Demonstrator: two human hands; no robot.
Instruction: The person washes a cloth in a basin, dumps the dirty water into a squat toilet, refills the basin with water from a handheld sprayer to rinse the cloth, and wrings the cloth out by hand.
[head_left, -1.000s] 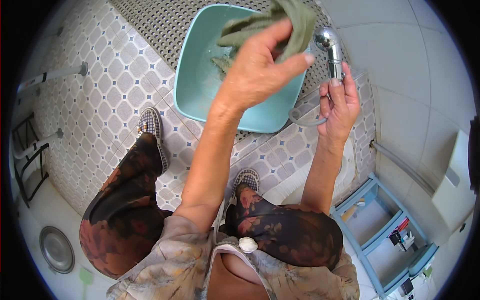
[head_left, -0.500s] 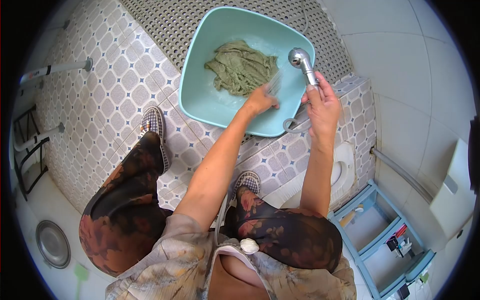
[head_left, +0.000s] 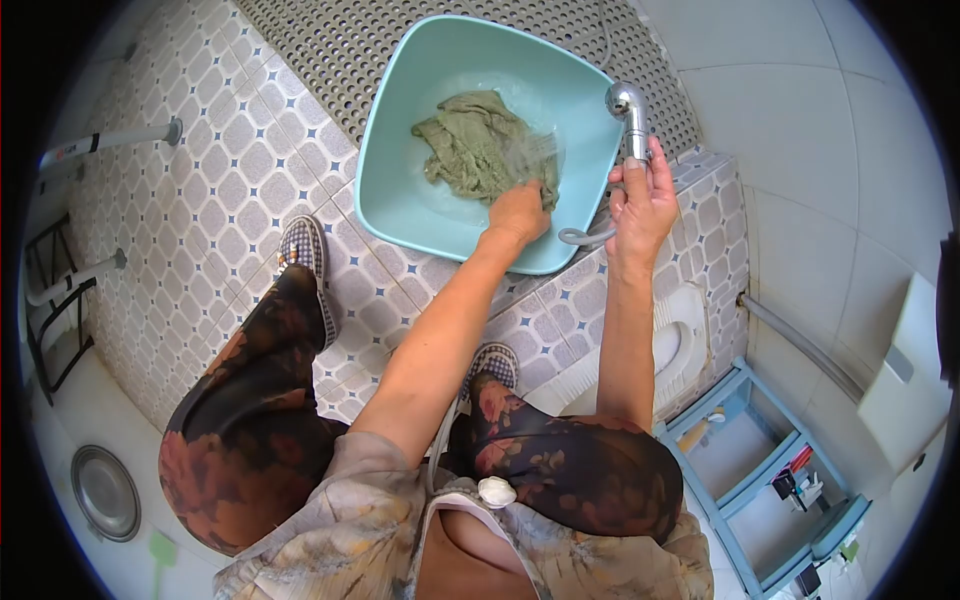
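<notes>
In the head view, the left hand (head_left: pixel 518 213) was over the near end of the wet green cloth (head_left: pixel 470 145), its fingers curled and partly hidden, so whether they had hold of the fabric could not be told. The right hand (head_left: pixel 642 215) was closed round the handle of the chrome shower head (head_left: pixel 628 108), beside the right rim of the turquoise basin (head_left: pixel 395 150), with the grey hose (head_left: pixel 588 237) looping below. The cloth lay crumpled inside that basin, under a spray of water (head_left: pixel 532 152).
</notes>
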